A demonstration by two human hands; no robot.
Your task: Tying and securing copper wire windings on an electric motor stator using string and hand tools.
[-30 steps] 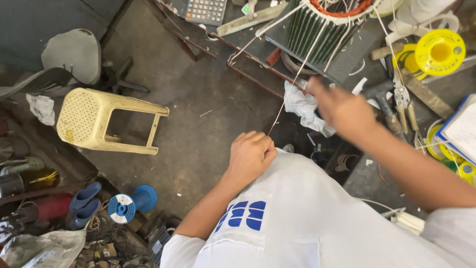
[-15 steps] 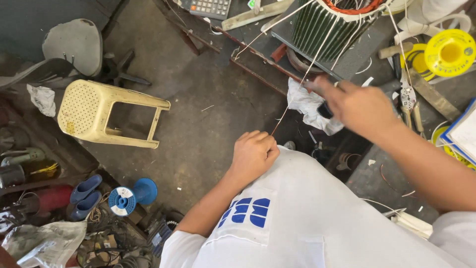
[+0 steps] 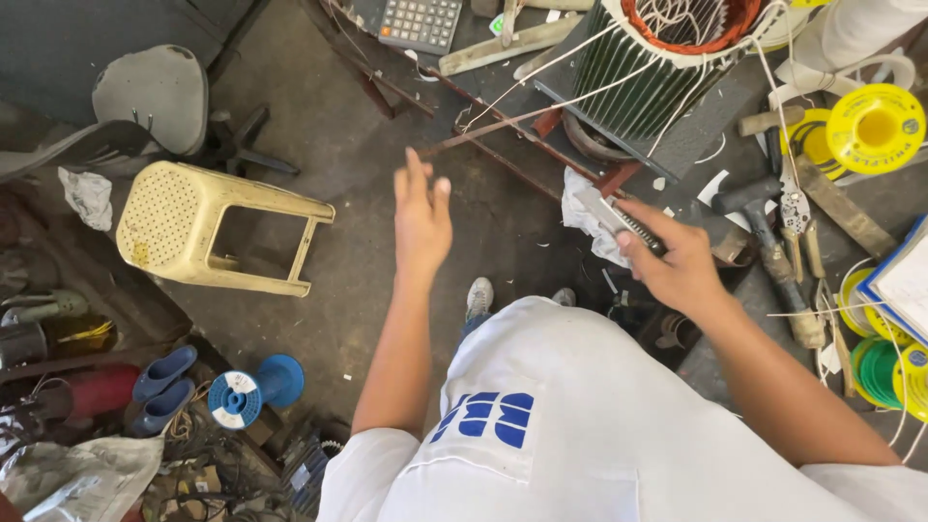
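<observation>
A slim grey metal utility knife (image 3: pixel 619 220) is gripped in the right hand (image 3: pixel 677 266), its rear end hidden by the fingers, above a crumpled white rag (image 3: pixel 583 215). The left hand (image 3: pixel 421 215) is raised with fingers spread; a thin wire (image 3: pixel 541 77) from the ribbed grey motor stator (image 3: pixel 643 82) cannot be traced to it.

a grey calculator (image 3: pixel 419 21) with a small screen lies at the top edge of the bench. a round white label sits on the blue spool (image 3: pixel 235 398) on the floor, lower left.
</observation>
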